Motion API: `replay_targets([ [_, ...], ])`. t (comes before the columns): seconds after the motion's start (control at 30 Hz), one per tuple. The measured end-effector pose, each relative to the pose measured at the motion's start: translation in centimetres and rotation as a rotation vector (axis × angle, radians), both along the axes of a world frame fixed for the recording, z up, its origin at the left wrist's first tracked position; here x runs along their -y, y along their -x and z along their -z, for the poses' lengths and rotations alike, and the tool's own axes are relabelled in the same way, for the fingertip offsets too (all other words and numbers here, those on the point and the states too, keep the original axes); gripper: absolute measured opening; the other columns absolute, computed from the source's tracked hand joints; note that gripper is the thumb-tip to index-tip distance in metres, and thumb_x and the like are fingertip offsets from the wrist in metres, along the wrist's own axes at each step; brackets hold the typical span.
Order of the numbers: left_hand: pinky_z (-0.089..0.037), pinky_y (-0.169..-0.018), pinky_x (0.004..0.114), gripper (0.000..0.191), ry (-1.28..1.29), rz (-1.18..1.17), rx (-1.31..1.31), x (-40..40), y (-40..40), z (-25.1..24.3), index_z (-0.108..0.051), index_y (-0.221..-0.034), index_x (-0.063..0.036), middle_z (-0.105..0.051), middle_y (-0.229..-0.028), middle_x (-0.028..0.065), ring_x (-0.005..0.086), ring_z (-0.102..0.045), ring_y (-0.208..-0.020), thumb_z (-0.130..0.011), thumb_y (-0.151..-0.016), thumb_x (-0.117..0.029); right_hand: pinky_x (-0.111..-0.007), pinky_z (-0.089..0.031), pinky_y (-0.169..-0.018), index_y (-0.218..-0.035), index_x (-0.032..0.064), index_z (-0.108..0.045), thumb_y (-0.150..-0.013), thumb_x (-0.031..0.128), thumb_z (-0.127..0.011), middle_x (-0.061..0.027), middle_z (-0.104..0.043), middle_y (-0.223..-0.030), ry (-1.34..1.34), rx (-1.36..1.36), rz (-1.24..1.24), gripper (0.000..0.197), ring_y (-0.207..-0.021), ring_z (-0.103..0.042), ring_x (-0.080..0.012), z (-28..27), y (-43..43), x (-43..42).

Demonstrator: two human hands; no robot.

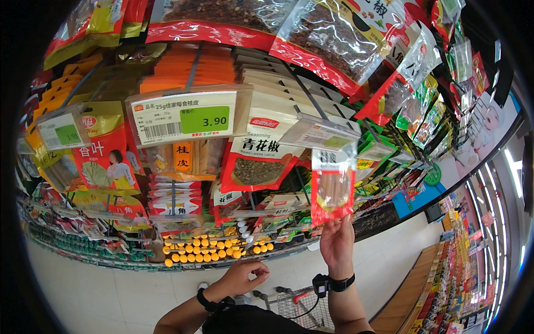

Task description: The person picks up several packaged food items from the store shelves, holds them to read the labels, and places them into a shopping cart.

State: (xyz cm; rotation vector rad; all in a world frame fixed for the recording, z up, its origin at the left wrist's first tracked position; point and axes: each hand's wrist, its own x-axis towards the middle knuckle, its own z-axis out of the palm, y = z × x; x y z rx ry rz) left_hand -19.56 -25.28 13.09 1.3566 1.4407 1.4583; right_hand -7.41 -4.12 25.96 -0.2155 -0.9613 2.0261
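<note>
My right hand grips the lower edge of a red and white cinnamon bark packet, which stands upright below a clear price tag holder. Whether the packet still hangs on its hook is hidden by that holder. My left hand is held low in front of my body with curled fingers and nothing in it; thumb and forefinger form a loop. Left of the gripped packet hangs a green Sichuan pepper packet, and farther left hang a cinnamon packet and a red bay leaf packet.
Large spice bags hang overhead. Hook rods with price tags stick out towards me. Yellow-capped bottles fill a low shelf. A wire shopping cart stands by my body on the tiled floor. Another stocked shelf is at right.
</note>
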Motion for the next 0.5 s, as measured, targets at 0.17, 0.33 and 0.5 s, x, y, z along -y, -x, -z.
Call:
replay_targets([
  [0.17, -0.051, -0.066, 0.030, 0.015, -0.033, -0.066, 0.000, -0.6, -0.3, 0.3, -0.066, -0.094, -0.0042, -0.065, -0.079, 0.0068, 0.0174, -0.065, -0.072, -0.068, -0.088, -0.017, -0.037, -0.035, -0.113, -0.104, 0.0031, -0.056, -0.096, 0.011, -0.056, -0.0154, -0.054, -0.133, -0.109, 0.062, -0.061, 0.011, -0.133, -0.043, -0.0321, -0.8, 1.7, -0.3],
  [0.33, -0.051, -0.066, 0.030, 0.014, 0.017, -0.055, -0.023, -1.4, -1.1, -0.2, -0.066, -0.093, -0.0037, -0.066, -0.079, 0.0071, 0.0180, -0.065, -0.073, -0.068, -0.088, -0.017, -0.034, -0.045, -0.099, -0.103, 0.0022, -0.056, -0.093, 0.004, -0.056, -0.0169, -0.056, -0.126, -0.197, 0.202, -0.119, 0.009, -0.119, -0.054, -0.0279, -1.3, 0.4, -0.5],
  [0.5, -0.051, -0.066, 0.030, 0.015, 0.135, -0.036, -0.069, -3.9, -2.4, -2.4, -0.067, -0.093, -0.0025, -0.068, -0.082, 0.0080, 0.0186, -0.066, -0.074, -0.069, -0.086, -0.016, -0.025, -0.050, -0.072, -0.098, 0.0045, -0.057, -0.096, 0.009, -0.056, -0.0079, -0.066, -0.091, -0.302, 0.252, -0.170, 0.005, -0.081, -0.063, -0.0137, 0.1, -3.7, -3.2],
])
